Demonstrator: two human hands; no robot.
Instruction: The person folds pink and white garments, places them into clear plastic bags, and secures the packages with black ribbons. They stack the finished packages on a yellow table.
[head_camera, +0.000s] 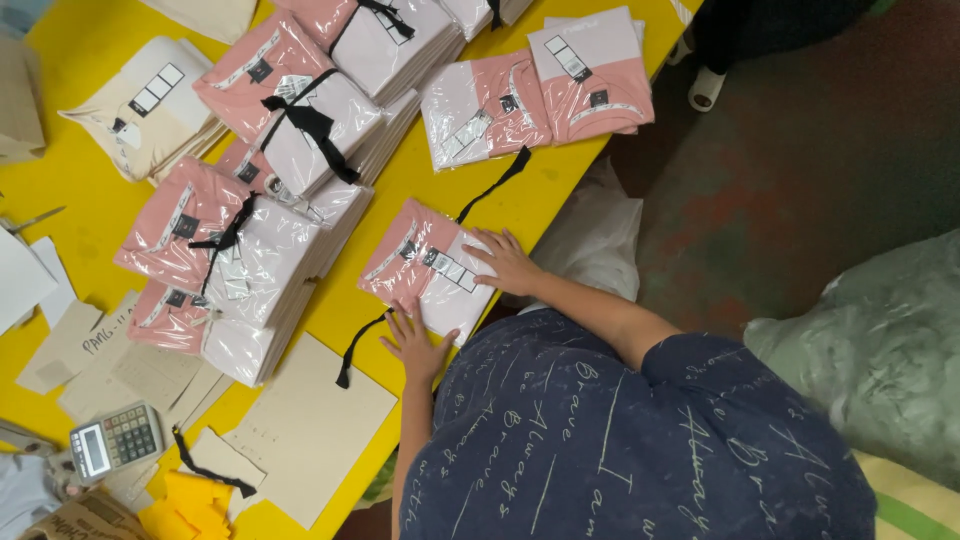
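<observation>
A short stack of clear-bagged pink and white folded garments (425, 262) lies near the front edge of the yellow table (85, 40). My left hand (415, 345) rests flat on its near left corner, fingers spread. My right hand (505, 262) lies flat against its right edge. A black ribbon (497, 183) runs under the stack, and its other end (352, 352) sticks out beside my left hand. Neither hand grips anything.
Tied bundles of the same pink garments (300, 110) (225, 245) fill the table's middle, with loose packets (590, 70) at the far right. Cardboard sheets (310, 425), a calculator (115, 440), paper scraps and cream packets (150, 100) lie left. Stuffed plastic bags (880, 350) sit on the floor.
</observation>
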